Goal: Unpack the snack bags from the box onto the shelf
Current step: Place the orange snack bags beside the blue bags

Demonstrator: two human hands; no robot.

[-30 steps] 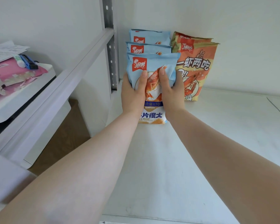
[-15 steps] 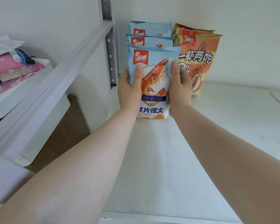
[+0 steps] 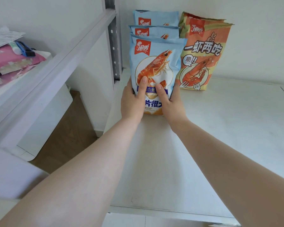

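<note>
1. Step in hand, as I judge it: standing a blue snack bag [image 3: 156, 66] upright on the shelf [image 3: 220, 128], at the front of a row of like bags.
2. Left hand [image 3: 132, 102] grips the bag's lower left edge, thumb curled over the printed front, fingers hidden behind.
3. Right hand [image 3: 170, 102] grips the lower right edge the same way, thumb on the front near the blue band; its fingers are out of sight behind the pack.
4. Bag sits between the two hands, upright, its bottom edge apparently on the shelf board. Top half stands clear above both thumbs.
5. Two more blue bags [image 3: 154, 24] stand directly behind it, close-packed; whether they touch, I cannot tell. An orange bag [image 3: 205, 53] stands just beside the row, to the right, near the back wall.
6. Next move, by judgement: let go gently and check the bag stays up. It is soft and puffy, so a quick release could tip it forward.
7. The box is not in view. How many bags remain, I cannot tell.
</note>
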